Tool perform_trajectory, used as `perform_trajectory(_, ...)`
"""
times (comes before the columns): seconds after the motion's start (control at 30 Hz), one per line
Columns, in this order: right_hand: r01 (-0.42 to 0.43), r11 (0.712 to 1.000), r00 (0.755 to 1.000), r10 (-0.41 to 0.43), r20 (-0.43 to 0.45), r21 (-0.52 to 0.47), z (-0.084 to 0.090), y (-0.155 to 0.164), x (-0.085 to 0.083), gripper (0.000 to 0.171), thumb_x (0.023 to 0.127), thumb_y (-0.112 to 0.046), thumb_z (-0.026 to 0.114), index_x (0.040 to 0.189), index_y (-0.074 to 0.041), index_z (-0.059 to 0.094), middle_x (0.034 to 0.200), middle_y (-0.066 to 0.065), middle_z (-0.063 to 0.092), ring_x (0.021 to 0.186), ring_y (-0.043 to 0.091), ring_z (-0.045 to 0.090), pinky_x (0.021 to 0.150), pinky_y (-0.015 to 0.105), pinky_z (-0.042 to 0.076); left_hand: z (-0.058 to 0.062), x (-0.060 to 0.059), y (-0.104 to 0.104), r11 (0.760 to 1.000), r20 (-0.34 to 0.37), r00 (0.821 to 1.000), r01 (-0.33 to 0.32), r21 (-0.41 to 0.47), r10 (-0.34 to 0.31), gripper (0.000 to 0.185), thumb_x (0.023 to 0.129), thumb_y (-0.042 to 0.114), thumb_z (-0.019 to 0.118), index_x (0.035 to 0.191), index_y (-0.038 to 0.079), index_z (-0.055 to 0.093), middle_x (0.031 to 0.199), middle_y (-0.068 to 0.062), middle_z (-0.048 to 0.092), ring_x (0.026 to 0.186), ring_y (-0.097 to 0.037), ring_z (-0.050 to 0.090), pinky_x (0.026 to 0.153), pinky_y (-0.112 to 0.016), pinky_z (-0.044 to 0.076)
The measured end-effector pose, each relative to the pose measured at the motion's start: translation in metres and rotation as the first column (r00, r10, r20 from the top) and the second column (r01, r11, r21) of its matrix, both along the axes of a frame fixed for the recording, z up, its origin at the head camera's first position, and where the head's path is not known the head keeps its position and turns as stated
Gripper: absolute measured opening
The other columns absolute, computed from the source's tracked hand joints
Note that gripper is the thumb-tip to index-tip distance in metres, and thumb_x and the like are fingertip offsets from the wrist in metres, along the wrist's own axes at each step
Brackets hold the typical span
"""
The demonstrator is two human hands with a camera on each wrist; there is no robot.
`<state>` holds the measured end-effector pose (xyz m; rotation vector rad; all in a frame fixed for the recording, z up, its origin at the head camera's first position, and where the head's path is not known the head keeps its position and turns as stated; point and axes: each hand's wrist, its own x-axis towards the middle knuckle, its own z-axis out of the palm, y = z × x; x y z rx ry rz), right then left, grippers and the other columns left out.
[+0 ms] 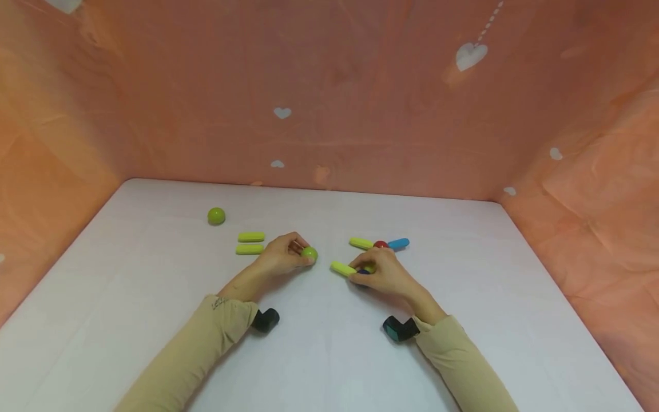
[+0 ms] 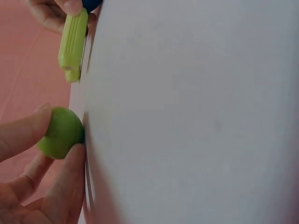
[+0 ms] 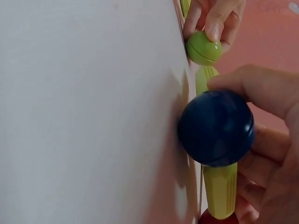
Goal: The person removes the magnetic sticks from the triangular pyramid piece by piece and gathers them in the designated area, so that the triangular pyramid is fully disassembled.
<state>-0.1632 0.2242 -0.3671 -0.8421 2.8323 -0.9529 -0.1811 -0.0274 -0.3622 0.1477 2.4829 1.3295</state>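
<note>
My left hand (image 1: 284, 252) pinches a green ball (image 2: 60, 133) between thumb and fingers, low at the white tabletop. To its right, my right hand (image 1: 380, 271) grips toy pieces: a dark blue ball (image 3: 217, 128) with a yellow-green rod (image 1: 343, 269) at its left, pointing toward the green ball. A gap separates that rod from the green ball. Another yellow-green rod (image 3: 220, 191) runs from the blue ball toward a red ball (image 1: 380, 244); fingers partly hide it. At the red ball, a yellow-green rod (image 1: 361, 243) extends left and a blue rod (image 1: 399, 244) right.
Two yellow-green rods, an upper rod (image 1: 251, 236) and a lower rod (image 1: 249, 249), lie parallel left of my left hand. Farther back stands another green ball (image 1: 216, 216). Orange cloth (image 1: 329, 103) with heart prints hangs behind the white table (image 1: 154, 240) and at its sides.
</note>
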Motion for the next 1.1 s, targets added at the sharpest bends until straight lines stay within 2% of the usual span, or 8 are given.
perform_trajectory(0.2, 0.014, 1.000, 1.000, -0.014, 0.001, -0.015, 0.002, -0.001, -0.002, 0.018, 0.077, -0.018, 0.078, 0.093, -0.008, 0.076, 0.081, -0.004, 0.071, 0.079, 0.009, 0.053, 0.086, 0.037, 0.031, 0.004, -0.001, 0.005, 1.000, 0.003, 1.000, -0.021, -0.006, 0.021, 0.028, 0.084, 0.014, 0.072, 0.108, 0.004, 0.062, 0.105, -0.013, 0.062, 0.095, -0.024, 0.057, 0.083, -0.033, 0.045)
perform_trajectory(0.37, 0.014, 1.000, 1.000, -0.014, -0.001, -0.020, 0.001, -0.001, -0.001, 0.018, 0.077, -0.017, 0.078, 0.092, -0.008, 0.076, 0.080, -0.004, 0.071, 0.079, 0.010, 0.054, 0.086, 0.037, 0.031, 0.004, -0.006, 0.009, 0.997, 0.015, 0.997, -0.077, -0.006, 0.077, 0.032, 0.085, 0.016, 0.071, 0.113, 0.004, 0.063, 0.109, -0.013, 0.062, 0.099, -0.024, 0.056, 0.083, -0.032, 0.046)
perform_trajectory(0.53, 0.010, 1.000, 1.000, -0.009, 0.026, -0.016, 0.001, -0.002, -0.001, 0.018, 0.078, -0.018, 0.078, 0.093, -0.008, 0.076, 0.081, -0.004, 0.072, 0.081, 0.010, 0.054, 0.085, 0.036, 0.029, 0.002, -0.017, 0.012, 0.985, 0.010, 0.985, -0.170, 0.040, 0.170, 0.037, 0.086, 0.017, 0.071, 0.119, 0.003, 0.061, 0.113, -0.015, 0.061, 0.104, -0.026, 0.056, 0.087, -0.034, 0.047)
perform_trajectory(0.77, -0.002, 1.000, 1.000, 0.002, 0.021, -0.017, 0.000, -0.002, -0.003, 0.017, 0.077, -0.017, 0.079, 0.092, -0.008, 0.076, 0.080, -0.004, 0.072, 0.082, 0.011, 0.056, 0.084, 0.035, 0.029, -0.002, -0.036, 0.015, 0.970, 0.000, 0.973, -0.232, 0.069, 0.233, 0.039, 0.088, 0.018, 0.068, 0.122, 0.000, 0.059, 0.118, -0.018, 0.060, 0.109, -0.029, 0.055, 0.092, -0.036, 0.047)
perform_trajectory(0.9, -0.010, 1.000, 1.000, 0.010, 0.022, -0.022, 0.000, -0.002, -0.004, 0.017, 0.078, -0.017, 0.078, 0.092, -0.007, 0.076, 0.081, -0.003, 0.073, 0.084, 0.012, 0.057, 0.084, 0.034, 0.029, -0.002, -0.044, 0.019, 0.942, 0.019, 0.952, -0.306, 0.139, 0.306, 0.040, 0.088, 0.015, 0.067, 0.124, 0.000, 0.058, 0.121, -0.019, 0.059, 0.114, -0.029, 0.054, 0.096, -0.037, 0.046)
perform_trajectory(1.1, -0.015, 1.000, 1.000, 0.015, 0.017, -0.013, -0.001, -0.002, -0.004, 0.017, 0.078, -0.017, 0.078, 0.092, -0.007, 0.076, 0.082, -0.003, 0.073, 0.084, 0.012, 0.057, 0.083, 0.034, 0.029, -0.001, -0.054, 0.028, 0.869, 0.037, 0.903, -0.424, 0.254, 0.429, 0.040, 0.086, 0.008, 0.067, 0.124, 0.002, 0.058, 0.122, -0.017, 0.060, 0.113, -0.028, 0.055, 0.096, -0.034, 0.045)
